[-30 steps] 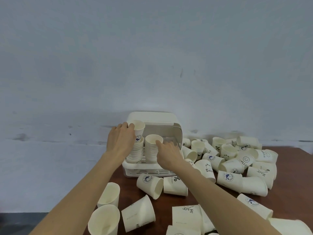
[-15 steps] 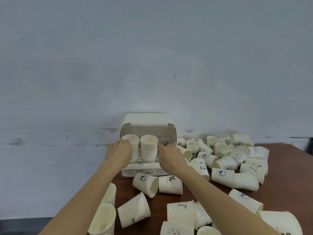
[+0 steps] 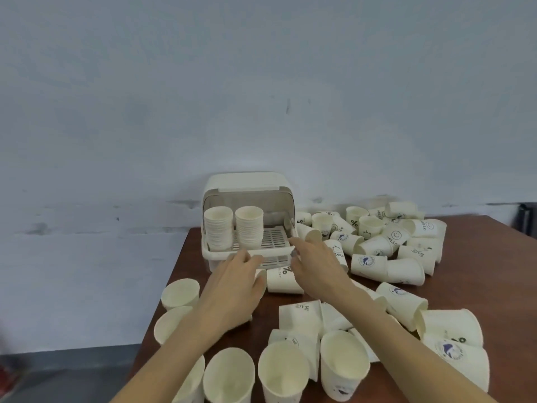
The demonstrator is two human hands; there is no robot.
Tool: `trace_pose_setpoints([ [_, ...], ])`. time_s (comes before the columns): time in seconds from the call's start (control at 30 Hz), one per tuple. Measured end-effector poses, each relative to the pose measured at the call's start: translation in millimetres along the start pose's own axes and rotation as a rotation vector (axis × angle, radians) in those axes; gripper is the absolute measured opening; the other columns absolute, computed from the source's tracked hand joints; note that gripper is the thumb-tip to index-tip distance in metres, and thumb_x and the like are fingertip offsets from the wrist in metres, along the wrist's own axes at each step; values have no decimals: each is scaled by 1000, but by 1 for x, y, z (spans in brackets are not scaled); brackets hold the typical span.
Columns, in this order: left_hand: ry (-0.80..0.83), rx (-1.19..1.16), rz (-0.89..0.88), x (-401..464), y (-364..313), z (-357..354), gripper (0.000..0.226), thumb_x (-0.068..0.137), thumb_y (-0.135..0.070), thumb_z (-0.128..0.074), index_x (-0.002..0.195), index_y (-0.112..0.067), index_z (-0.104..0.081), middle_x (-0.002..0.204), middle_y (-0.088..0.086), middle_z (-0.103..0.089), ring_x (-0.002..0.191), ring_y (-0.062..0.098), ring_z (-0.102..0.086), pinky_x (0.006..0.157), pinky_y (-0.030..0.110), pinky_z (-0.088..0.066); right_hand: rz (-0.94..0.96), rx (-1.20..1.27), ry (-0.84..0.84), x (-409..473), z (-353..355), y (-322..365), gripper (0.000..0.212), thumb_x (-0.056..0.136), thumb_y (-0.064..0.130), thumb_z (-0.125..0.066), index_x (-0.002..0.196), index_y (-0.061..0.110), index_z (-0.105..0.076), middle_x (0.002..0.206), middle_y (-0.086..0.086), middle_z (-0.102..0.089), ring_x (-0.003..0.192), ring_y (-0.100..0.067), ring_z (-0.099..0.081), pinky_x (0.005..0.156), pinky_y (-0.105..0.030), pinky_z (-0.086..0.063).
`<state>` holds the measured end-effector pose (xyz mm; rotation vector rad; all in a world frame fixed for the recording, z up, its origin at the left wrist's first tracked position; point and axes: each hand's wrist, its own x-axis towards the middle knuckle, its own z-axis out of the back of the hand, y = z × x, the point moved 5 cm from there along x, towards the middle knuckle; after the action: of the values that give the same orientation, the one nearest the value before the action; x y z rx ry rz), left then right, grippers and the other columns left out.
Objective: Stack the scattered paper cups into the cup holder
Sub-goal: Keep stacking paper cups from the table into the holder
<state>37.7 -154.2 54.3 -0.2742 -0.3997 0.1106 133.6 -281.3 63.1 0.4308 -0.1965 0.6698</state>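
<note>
The cream cup holder (image 3: 247, 184) stands open at the table's far left edge against the wall. Inside it are two upright cup stacks, the left stack (image 3: 218, 228) and the right stack (image 3: 249, 225), on a slatted tray (image 3: 274, 238). My left hand (image 3: 232, 286) lies with fingers stretched over a cup on its side (image 3: 260, 280) just in front of the holder. My right hand (image 3: 316, 260) reaches with straight fingers toward the holder's front right corner, above a lying cup with a % mark (image 3: 283, 279). Neither hand grips anything that I can see.
Several loose paper cups lie in a heap (image 3: 392, 242) to the right on the brown table (image 3: 479, 286). More stand and lie near the front edge (image 3: 283, 373) and at the left edge (image 3: 180, 293). The wall is right behind the holder.
Both hands have let go of the stacks and drawn back toward me, down to the cups lying in front of the holder. The two stacks now stand free inside.
</note>
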Motion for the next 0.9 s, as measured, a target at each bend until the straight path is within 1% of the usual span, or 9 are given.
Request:
trace_pose_setpoints([
  [0.17,47,-33,-70,-25,-38,-16,37,96,-37,-44,131,-28,-50,117,-5,-49,111,16,-48,87,34,-47,-21,-10,-4,-40,10,-10,44,93,17,-44,137,19,-46,118,-7,-57,111,-28,-47,94,-44,-40],
  [0.27,78,-63,-120,-32,-63,-23,35,96,-37,-43,130,-31,-52,112,-7,-48,111,15,-46,90,33,-43,-36,-14,-46,-61,17,-23,40,91,15,-46,130,20,-51,109,-4,-58,104,-29,-50,89,-43,-40],
  [0.33,98,-73,-158,-34,-82,-27,36,97,-37,-42,131,-32,-50,114,-7,-48,113,14,-43,95,34,-40,-68,-18,-50,-75,22,-37,40,91,16,-46,130,20,-50,107,-5,-58,105,-28,-50,90,-43,-41],
  [0.47,133,-90,-232,-36,-126,-40,38,98,-37,-40,134,-29,-49,117,-5,-49,112,15,-46,92,33,-43,-151,25,-86,-102,33,-73,43,93,18,-47,136,23,-49,118,-2,-59,115,-23,-49,98,-42,-39],
  [0.57,138,-44,-309,-36,-159,-56,36,98,-34,-40,131,-25,-51,116,-1,-50,110,19,-47,91,34,-40,-221,-30,-102,-124,40,-99,42,94,17,-47,136,19,-49,122,-4,-59,116,-24,-49,96,-39,-39],
  [0.67,133,0,-378,-34,-186,-73,33,97,-31,-40,127,-20,-51,114,2,-51,106,22,-47,88,33,-36,-321,-95,-113,-145,45,-128,39,93,16,-46,132,17,-53,114,-5,-61,107,-26,-51,93,-40,-40],
  [0.77,155,68,-433,-27,-204,-90,24,94,-23,-45,116,-16,-53,111,4,-51,102,25,-48,83,33,-34,-457,-201,-165,-167,55,-152,31,90,15,-45,119,17,-57,104,-5,-59,101,-27,-52,83,-36,-40],
  [0.83,185,111,-450,-19,-211,-102,24,92,-20,-49,114,-16,-54,113,6,-52,102,25,-48,85,34,-36,-579,-291,-164,-183,61,-165,26,90,19,-46,115,16,-55,105,-6,-58,99,-26,-51,80,-36,-40],
  [0.9,224,177,-470,-10,-218,-113,26,90,-17,-52,116,-16,-55,115,8,-51,104,26,-47,87,35,-36,-693,-316,-132,-198,61,-175,20,92,25,-46,108,15,-53,104,-6,-59,97,-25,-53,77,-35,-42],
])
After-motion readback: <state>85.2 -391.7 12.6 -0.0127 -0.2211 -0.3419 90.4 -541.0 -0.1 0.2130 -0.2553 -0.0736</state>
